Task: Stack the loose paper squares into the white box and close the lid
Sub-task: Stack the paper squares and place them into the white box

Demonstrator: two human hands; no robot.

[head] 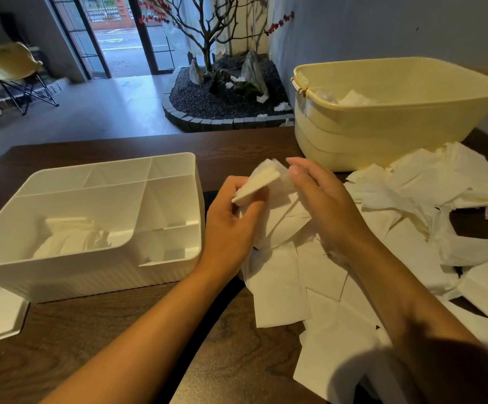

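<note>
Your left hand pinches a small stack of white paper squares (edges blurred) above the loose pile; your right hand hovers slack-fingered beside it, right of the open white compartmented plastic box.

My left hand pinches a folded paper square just right of the white box; my right hand hovers open beside it.

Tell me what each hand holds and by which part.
The left hand pinches a small stack of paper squares by its lower corner, thumb in front. The right hand is open with fingertips at the stack's upper edge, gripping nothing.
</note>
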